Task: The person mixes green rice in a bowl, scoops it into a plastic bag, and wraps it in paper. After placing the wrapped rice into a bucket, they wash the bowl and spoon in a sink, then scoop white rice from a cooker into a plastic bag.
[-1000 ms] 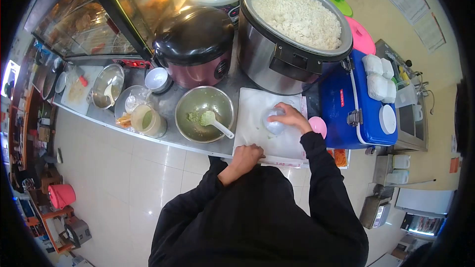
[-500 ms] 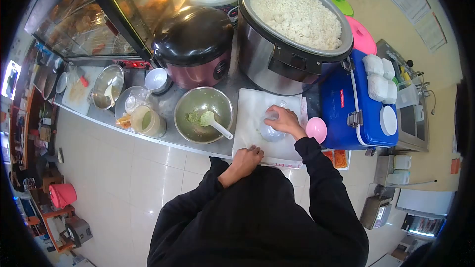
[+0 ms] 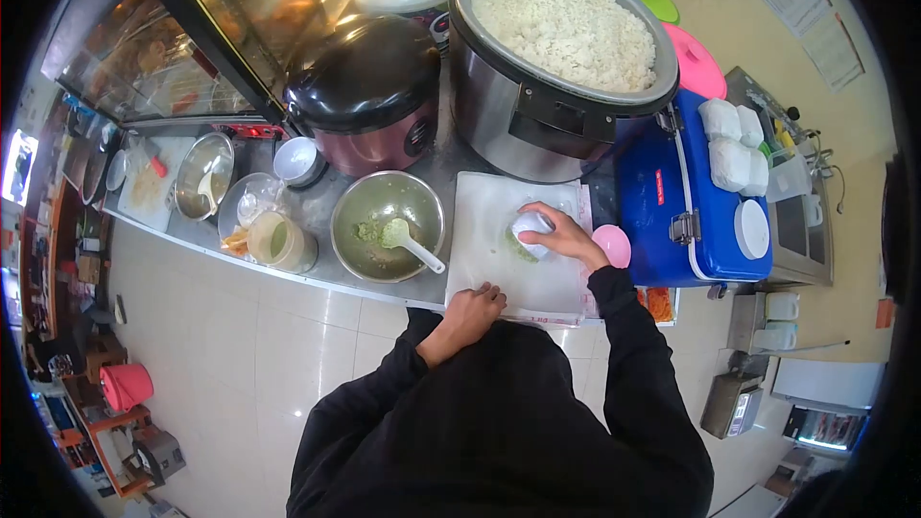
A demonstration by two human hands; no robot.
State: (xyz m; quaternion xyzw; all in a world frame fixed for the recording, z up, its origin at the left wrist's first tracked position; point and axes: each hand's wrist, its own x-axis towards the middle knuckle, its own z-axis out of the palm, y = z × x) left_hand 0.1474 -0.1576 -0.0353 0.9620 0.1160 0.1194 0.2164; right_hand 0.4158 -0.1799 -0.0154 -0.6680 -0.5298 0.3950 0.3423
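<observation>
My right hand is closed around a small whitish bowl, tilted low over a stack of white paper sheets. Beside the bowl, a patch of green food shows on the paper. My left hand rests on the front edge of the sheets, fingers lying on the paper. To the left stands a steel mixing bowl with green mash in it and a white rice paddle leaning inside. A small pink bowl sits just right of my right wrist.
Behind the paper stands a large cooker full of rice, with a dark lidded cooker to its left. A blue cooler bounds the right side. A plastic tub stands near the counter's front edge.
My right hand has tilted and lifted the bowl, which lay lower and flatter on the paper; green food shows beside it. My left hand stays at the paper's front edge.
</observation>
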